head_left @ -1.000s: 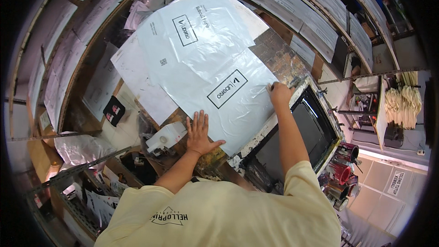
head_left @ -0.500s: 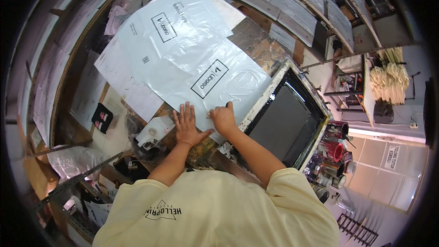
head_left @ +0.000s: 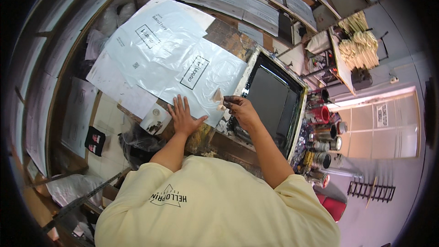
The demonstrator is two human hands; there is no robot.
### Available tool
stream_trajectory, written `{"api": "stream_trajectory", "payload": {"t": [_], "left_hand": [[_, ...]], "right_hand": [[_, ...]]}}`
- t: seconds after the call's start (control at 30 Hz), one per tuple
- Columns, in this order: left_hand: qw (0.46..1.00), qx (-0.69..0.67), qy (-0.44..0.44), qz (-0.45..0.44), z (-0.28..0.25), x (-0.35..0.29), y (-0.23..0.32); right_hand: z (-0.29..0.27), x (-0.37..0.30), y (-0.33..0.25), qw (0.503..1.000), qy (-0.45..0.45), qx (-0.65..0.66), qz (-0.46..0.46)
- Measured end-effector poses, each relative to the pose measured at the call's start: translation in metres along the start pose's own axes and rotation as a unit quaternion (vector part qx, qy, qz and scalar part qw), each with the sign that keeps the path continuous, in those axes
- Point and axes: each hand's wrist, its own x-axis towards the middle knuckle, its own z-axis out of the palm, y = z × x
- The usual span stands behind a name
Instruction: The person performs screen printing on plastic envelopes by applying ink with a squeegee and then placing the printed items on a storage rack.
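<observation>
A grey-white plastic mailer bag [head_left: 171, 71] with black printed boxes and lettering lies flat on the worktable, its surface wrinkled and shiny. My left hand [head_left: 184, 119] rests on the bag's near edge, open, fingers spread and palm down. At the bag's right corner my right hand [head_left: 242, 111] pinches a small crumpled beige scrap [head_left: 219, 99], which could be cloth or paper. Dark stains show on the right fingertips. Just beyond that hand lies a framed printing screen [head_left: 265, 98] with a dark mesh and ink-smeared border.
Ink tins [head_left: 318, 115] crowd the right side past the screen. A white box-like piece [head_left: 155, 119] sits left of my left hand. Shelving racks [head_left: 263, 16] holding pale sheets run along the far side. A black printed cloth [head_left: 95, 141] lies on the floor at left.
My right hand has lifted from a closed fist on the bag and now pinches the beige scrap, nearer the screen. The left hand stays on the bag. The whole view has shifted.
</observation>
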Motion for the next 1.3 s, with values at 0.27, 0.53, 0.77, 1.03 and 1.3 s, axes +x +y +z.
{"api": "stream_trajectory", "payload": {"t": [0.27, 0.53, 0.77, 1.03, 1.3], "left_hand": [[0.999, -0.037, -0.024, 0.026, -0.001, -0.004, -0.009], [0.956, -0.24, -0.074, 0.15, -0.017, -0.036, -0.019], [0.464, -0.815, -0.292, -0.186, -0.118, -0.104, -0.019], [0.392, -0.87, -0.214, -0.209, -0.142, -0.141, -0.034], [0.476, -0.825, -0.177, -0.248, -0.137, -0.147, -0.032]], "right_hand": [[-0.004, -0.072, 0.021, 0.991, 0.033, 0.126, -0.04], [0.031, -0.135, 0.008, 0.997, 0.009, -0.038, -0.063], [0.067, -0.143, 0.007, 0.989, -0.147, -0.016, 0.002], [0.08, -0.098, 0.05, 0.988, -0.133, -0.078, 0.002], [0.092, -0.093, 0.082, 0.991, -0.001, -0.091, -0.098]]}}
